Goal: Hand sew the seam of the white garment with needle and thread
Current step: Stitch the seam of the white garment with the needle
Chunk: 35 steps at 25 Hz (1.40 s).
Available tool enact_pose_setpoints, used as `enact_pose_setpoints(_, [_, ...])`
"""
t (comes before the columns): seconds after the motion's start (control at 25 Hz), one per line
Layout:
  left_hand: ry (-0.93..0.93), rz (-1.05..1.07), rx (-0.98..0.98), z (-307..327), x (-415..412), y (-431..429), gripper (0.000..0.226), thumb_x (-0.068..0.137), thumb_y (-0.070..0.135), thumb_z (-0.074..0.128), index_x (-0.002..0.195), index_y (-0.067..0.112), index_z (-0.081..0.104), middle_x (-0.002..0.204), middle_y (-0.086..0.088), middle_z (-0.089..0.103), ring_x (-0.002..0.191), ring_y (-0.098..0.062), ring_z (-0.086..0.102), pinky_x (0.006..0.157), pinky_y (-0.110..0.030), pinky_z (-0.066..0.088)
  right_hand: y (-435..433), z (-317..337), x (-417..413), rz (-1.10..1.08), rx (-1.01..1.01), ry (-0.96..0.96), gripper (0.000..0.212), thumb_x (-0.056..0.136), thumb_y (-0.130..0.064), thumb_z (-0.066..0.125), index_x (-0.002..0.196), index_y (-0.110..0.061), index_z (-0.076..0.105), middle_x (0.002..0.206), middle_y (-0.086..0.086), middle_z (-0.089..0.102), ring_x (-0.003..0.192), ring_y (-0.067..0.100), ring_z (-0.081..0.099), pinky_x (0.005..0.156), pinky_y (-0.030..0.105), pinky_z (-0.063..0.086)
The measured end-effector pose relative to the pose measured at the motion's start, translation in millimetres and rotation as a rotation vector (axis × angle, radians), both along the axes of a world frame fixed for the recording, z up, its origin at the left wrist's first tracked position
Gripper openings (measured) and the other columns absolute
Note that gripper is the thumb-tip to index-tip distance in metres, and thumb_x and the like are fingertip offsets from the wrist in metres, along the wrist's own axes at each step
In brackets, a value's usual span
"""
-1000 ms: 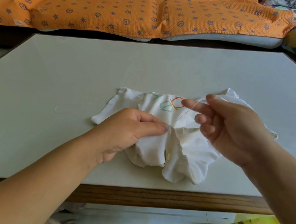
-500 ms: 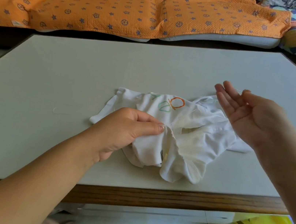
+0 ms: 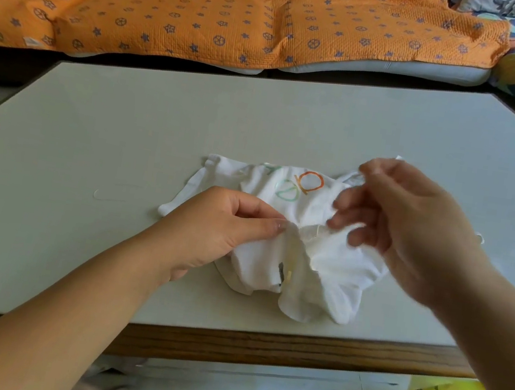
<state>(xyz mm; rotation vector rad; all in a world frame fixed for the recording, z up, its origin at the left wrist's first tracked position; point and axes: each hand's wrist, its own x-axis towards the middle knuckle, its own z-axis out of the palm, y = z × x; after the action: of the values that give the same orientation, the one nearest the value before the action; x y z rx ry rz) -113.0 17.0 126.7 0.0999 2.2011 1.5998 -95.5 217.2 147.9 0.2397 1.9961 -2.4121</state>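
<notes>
Head view, and here we go: my left hand [image 3: 221, 226] pinches a fold of the crumpled white cotton garment [image 3: 332, 266], thumb and forefinger pressed together on the cloth. My right hand [image 3: 404, 230] hovers at 3 o'clock of that fold, fingers curled and blurred, so I cannot tell whether they pinch a needle. To do this stitch well, I reckon I should hold the fold taut, bite close to the edge and draw through gently, without puckering. The garment lies toward the 6 o'clock edge of the pale grey surface [image 3: 123, 141]. Its long axis runs 9 to 3, with the printed shapes toward 12 and the pinched ridge running 12 to 6.
</notes>
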Motion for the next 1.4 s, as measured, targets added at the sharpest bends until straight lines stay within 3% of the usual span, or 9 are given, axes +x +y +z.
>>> enact_pose_setpoints(0.16, [0.062, -0.045, -0.014, -1, -2, -1, 0.013, 0.082, 0.031, 0.072, 0.090, 0.023, 0.078, 0.088, 0.004, 0.077, 0.087, -0.006, 0.070, 0.078, -0.020, 0.048, -28, -1, 35, 0.333, 0.178, -0.078, 0.011, 0.101, -0.021, 0.047, 0.098, -0.011, 0.050, 0.062, 0.011, 0.065, 0.054, 0.027, 0.064, 0.041, 0.027, 0.045])
enact_pose_setpoints(0.28, [0.042, -0.055, 0.007, 0, -2, -2, 0.021, 0.074, 0.035, 0.072, 0.089, 0.022, 0.077, 0.088, 0.001, 0.077, 0.087, -0.008, 0.071, 0.076, -0.018, 0.051, -28, -11, 33, 0.316, 0.350, -0.112, 0.007, 0.098, -0.015, 0.052, 0.101, -0.014, 0.059, 0.064, 0.006, 0.068, 0.057, 0.023, 0.066, 0.048, 0.029, 0.050])
enact_pose_setpoints(0.44, [-0.026, 0.002, 0.067, 3, -3, -3, 0.007, 0.083, 0.016, 0.070, 0.086, 0.020, 0.077, 0.082, 0.003, 0.076, 0.074, -0.003, 0.070, 0.062, -0.014, 0.051, -26, -16, 30, 0.265, 0.476, -0.077, 0.014, 0.095, -0.009, 0.054, 0.097, -0.016, 0.066, 0.059, 0.003, 0.066, 0.051, 0.018, 0.065, 0.046, 0.024, 0.050])
enact_pose_setpoints(0.64, [-0.046, 0.038, 0.082, 4, -3, -1, 0.007, 0.083, 0.015, 0.071, 0.085, 0.019, 0.076, 0.082, 0.002, 0.076, 0.073, -0.005, 0.070, 0.061, -0.016, 0.052, -25, -17, 29, 0.241, 0.502, -0.052, 0.022, 0.090, -0.005, 0.054, 0.094, -0.020, 0.069, 0.054, 0.002, 0.063, 0.046, 0.016, 0.062, 0.046, 0.021, 0.047])
enact_pose_setpoints(1.08, [-0.035, 0.043, 0.103, 1, -3, -2, 0.006, 0.085, 0.014, 0.070, 0.083, 0.020, 0.072, 0.084, 0.001, 0.074, 0.080, -0.010, 0.067, 0.076, -0.026, 0.052, -24, -15, 30, 0.243, 0.503, -0.027, 0.025, 0.088, -0.005, 0.055, 0.092, -0.024, 0.071, 0.053, 0.002, 0.063, 0.045, 0.015, 0.061, 0.046, 0.020, 0.047])
enact_pose_setpoints(1.2, [-0.027, 0.024, 0.113, 2, -3, -2, 0.006, 0.085, 0.013, 0.070, 0.083, 0.019, 0.070, 0.083, -0.002, 0.073, 0.077, -0.011, 0.067, 0.075, -0.027, 0.050, -24, -15, 30, 0.243, 0.518, -0.033, 0.025, 0.089, -0.005, 0.055, 0.092, -0.024, 0.071, 0.053, 0.002, 0.063, 0.045, 0.015, 0.060, 0.046, 0.020, 0.047])
enact_pose_setpoints(1.4, [0.001, 0.001, 0.125, 1, -2, -3, 0.006, 0.082, 0.010, 0.071, 0.082, 0.016, 0.070, 0.079, -0.001, 0.074, 0.071, -0.007, 0.067, 0.060, -0.015, 0.049, -26, -17, 30, 0.239, 0.557, -0.022, 0.024, 0.090, -0.006, 0.056, 0.092, -0.025, 0.071, 0.052, 0.000, 0.062, 0.043, 0.012, 0.059, 0.045, 0.017, 0.046])
